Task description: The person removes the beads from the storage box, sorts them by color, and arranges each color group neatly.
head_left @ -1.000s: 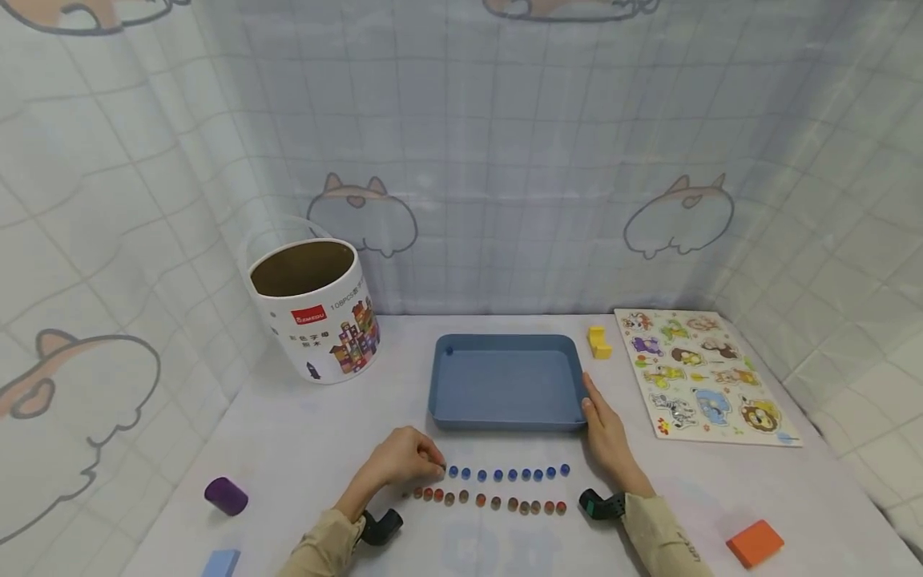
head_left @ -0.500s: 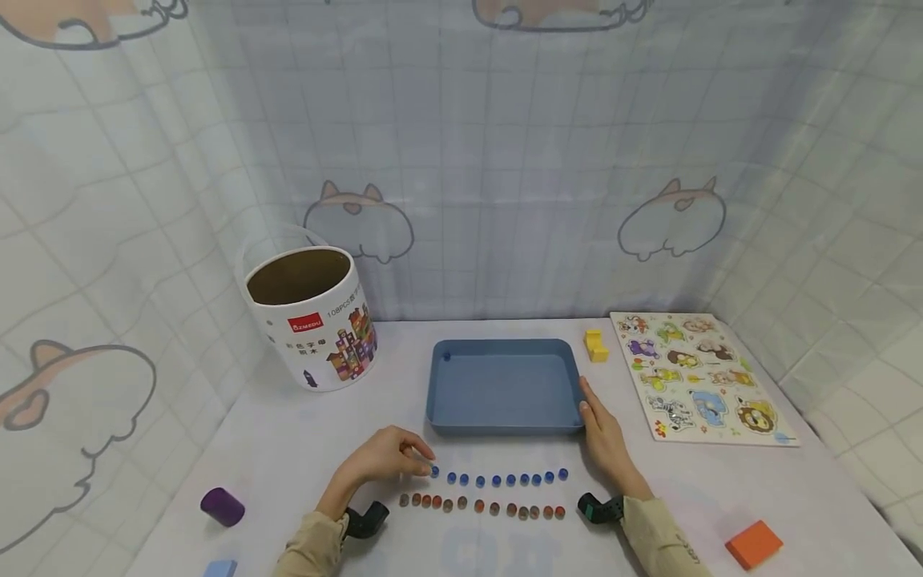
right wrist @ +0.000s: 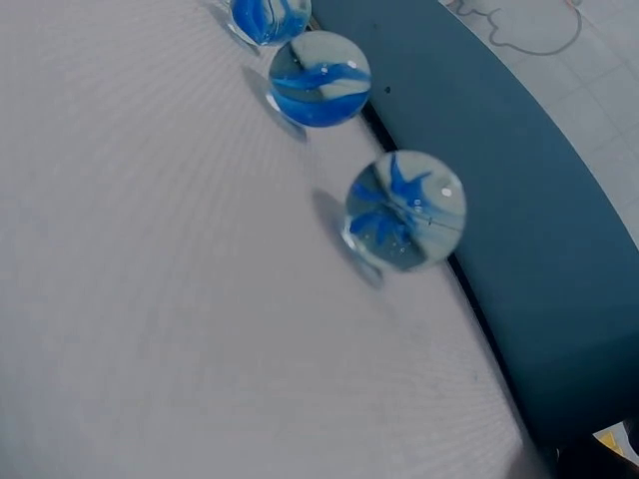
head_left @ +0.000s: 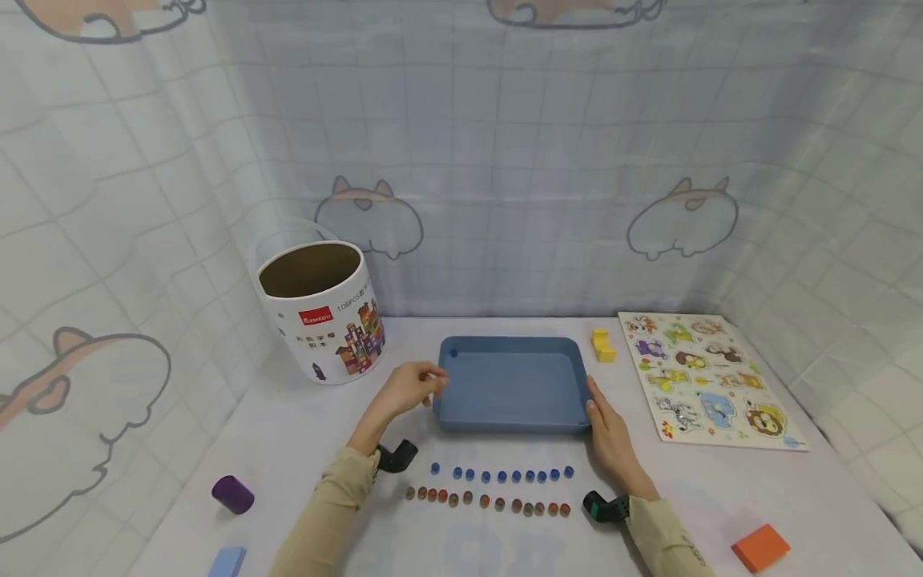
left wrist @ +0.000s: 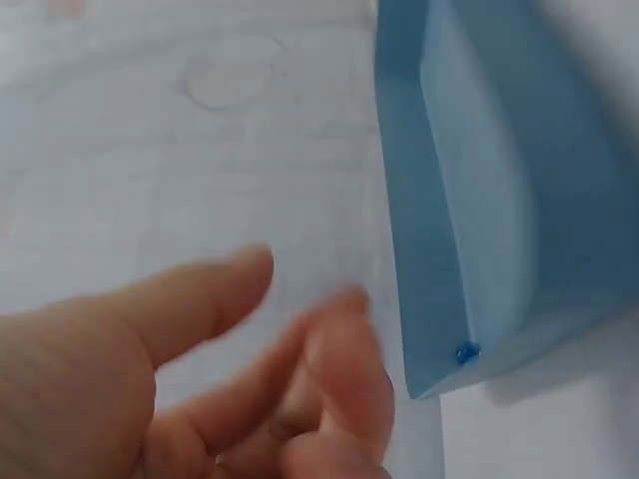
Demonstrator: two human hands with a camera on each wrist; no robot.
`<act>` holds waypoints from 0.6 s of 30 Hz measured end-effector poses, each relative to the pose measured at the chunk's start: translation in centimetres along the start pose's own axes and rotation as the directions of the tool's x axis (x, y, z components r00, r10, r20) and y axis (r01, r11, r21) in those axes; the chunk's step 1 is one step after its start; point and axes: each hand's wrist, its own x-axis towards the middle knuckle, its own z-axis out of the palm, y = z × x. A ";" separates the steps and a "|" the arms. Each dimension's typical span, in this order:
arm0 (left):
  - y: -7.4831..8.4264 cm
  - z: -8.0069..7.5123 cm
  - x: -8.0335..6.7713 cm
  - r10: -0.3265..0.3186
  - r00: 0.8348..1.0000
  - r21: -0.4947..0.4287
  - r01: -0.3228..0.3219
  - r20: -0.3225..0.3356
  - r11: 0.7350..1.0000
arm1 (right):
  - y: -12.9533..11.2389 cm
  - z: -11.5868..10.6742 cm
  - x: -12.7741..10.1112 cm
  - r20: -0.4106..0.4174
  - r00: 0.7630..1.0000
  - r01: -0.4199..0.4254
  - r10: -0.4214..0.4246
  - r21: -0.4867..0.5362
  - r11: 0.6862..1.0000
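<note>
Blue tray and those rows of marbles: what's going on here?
A person sits at a table with a blue tray. The left hand is raised at the tray's left rim, fingertips pinched together; whether they hold a marble is too small to tell. The right hand rests against the tray's right near corner. One blue marble lies in the tray's far left corner. A row of blue marbles and a row of brownish marbles wait in front.

Your head view is evenly and softly lit, with only faint shadows beneath the blue tray (head_left: 512,421) and no glare. Its curtain grid bows toward the frame edges, a wide-angle distortion. Your left wrist view is blurred throughout, its fingers (left wrist: 339,369) smeared. Your right wrist view renders the marbles (right wrist: 404,210) sharply, each with a small highlight.
</note>
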 end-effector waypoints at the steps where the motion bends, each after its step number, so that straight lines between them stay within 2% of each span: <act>1: 0.5 0.1 1.2 -0.023 0.999 0.009 0.023 -0.022 1.000 | 0.0 -0.1 0.1 -0.006 1.000 0.004 -0.004 0.001 1.000; 4: 0.7 0.9 5.0 -0.082 0.996 0.010 0.082 -0.033 0.997 | 0.0 -0.1 0.1 -0.009 1.000 -0.002 0.002 0.005 1.000; 6: -2.4 2.7 9.4 -0.091 0.996 -0.009 0.091 -0.004 0.996 | 0.1 0.1 -0.1 -0.002 1.000 -0.014 0.014 0.007 1.000; 7: -4.4 3.9 11.9 -0.119 0.993 0.011 0.119 0.003 0.993 | 0.1 0.3 -0.2 -0.001 1.000 -0.016 0.016 0.014 1.000; 8: -6.1 4.9 13.9 -0.120 0.993 0.022 0.120 0.007 0.993 | 0.2 0.5 -0.3 0.004 1.000 -0.023 0.023 0.019 1.000; 9: -7.3 5.8 15.5 -0.124 0.992 0.038 0.124 0.002 0.992 | 0.2 0.7 -0.3 0.009 1.000 -0.027 0.027 0.023 0.999; 11: -7.9 6.8 17.0 -0.182 0.983 0.064 0.182 -0.005 0.981 | 0.2 0.9 -0.4 0.010 1.000 -0.024 0.024 0.027 0.999; 13: -5.3 6.6 15.6 -0.252 0.968 0.081 0.252 -0.015 0.964 | 0.2 0.9 -0.4 0.009 1.000 -0.010 0.009 0.024 1.000; 14: -3.3 6.0 14.1 -0.251 0.968 0.082 0.252 -0.016 0.964 | 0.1 0.8 -0.3 0.006 1.000 -0.004 0.004 0.021 1.000; 16: 0.1 5.5 11.9 -0.277 0.961 0.056 0.276 0.002 0.959 | 0.1 0.6 -0.2 -0.011 1.000 0.015 -0.015 0.020 1.000; 17: 0.7 5.7 11.9 -0.285 0.958 0.027 0.284 0.017 0.958 | 0.1 0.5 -0.1 -0.019 1.000 0.025 -0.024 0.018 1.000; 18: 1.6 5.6 11.3 -0.274 0.961 -0.007 0.274 0.035 0.962 | 0.1 0.4 0.0 -0.027 0.999 0.034 -0.033 0.017 0.999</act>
